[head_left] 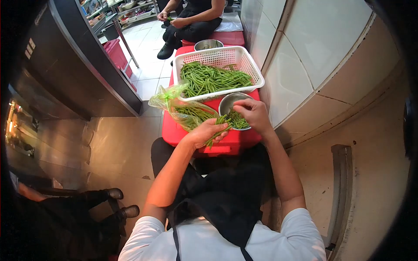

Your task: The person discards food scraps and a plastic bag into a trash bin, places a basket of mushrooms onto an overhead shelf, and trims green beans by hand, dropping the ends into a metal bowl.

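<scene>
My left hand is closed around a small bunch of green beans, whose ends stick out past the fingers. Just to its right, my right hand hovers over a metal bowl with thumb and fingertips pinched together; whatever is between them is too small to make out. Short bean ends lie inside that bowl. A clear plastic bag with more beans rests left of the bowl. Behind these, a white perforated basket holds a heap of long green beans.
Everything stands on a red box in front of my knees. Another metal bowl sits behind the basket. A seated person handles something green farther back. A tiled wall borders the right; another person's shoes show lower left.
</scene>
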A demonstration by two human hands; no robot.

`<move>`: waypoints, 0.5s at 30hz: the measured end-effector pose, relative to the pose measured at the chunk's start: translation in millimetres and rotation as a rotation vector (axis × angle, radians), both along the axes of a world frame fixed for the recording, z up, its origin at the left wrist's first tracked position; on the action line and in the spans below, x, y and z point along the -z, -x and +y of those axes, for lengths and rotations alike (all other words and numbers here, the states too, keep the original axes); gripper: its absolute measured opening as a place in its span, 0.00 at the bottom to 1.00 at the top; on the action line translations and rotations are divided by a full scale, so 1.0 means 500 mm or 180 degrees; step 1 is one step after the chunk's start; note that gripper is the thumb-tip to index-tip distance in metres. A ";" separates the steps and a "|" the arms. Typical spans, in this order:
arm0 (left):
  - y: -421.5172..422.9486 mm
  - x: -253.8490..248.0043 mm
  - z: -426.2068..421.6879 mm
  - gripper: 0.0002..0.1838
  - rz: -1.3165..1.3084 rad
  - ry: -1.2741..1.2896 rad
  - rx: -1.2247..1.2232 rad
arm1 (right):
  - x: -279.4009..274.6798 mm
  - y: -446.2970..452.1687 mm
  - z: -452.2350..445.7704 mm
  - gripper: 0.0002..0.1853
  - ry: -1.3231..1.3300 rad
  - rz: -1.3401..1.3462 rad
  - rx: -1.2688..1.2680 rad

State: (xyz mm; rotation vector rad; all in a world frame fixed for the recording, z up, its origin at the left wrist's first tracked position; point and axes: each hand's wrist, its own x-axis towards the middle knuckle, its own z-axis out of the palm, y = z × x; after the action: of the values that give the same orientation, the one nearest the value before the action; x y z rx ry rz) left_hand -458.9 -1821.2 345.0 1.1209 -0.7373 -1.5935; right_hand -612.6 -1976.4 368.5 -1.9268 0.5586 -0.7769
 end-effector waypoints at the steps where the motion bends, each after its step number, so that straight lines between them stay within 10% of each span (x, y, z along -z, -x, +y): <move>1: 0.002 0.003 -0.006 0.11 -0.0220 0.0054 -0.0048 | -0.024 0.004 0.019 0.11 0.0091 0.0104 -0.0112; 6: 0.035 0.023 -0.014 0.10 -0.1393 0.0064 -0.0492 | -0.054 -0.012 0.095 0.07 0.1415 -0.0021 -0.0216; 9: 0.045 0.069 -0.024 0.14 -0.2729 0.2012 -0.1794 | -0.068 -0.022 0.128 0.04 0.1312 0.0081 0.0077; 15: 0.043 0.051 -0.027 0.13 -0.3479 0.1237 -0.2320 | -0.070 -0.031 0.177 0.03 0.1561 -0.0256 0.0159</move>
State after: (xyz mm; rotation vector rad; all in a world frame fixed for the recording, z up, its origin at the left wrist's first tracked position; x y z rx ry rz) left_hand -480.3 -1834.7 319.7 1.6747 -1.0771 -0.1240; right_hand -597.3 -1887.8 403.6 -2.3187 0.3902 -1.0950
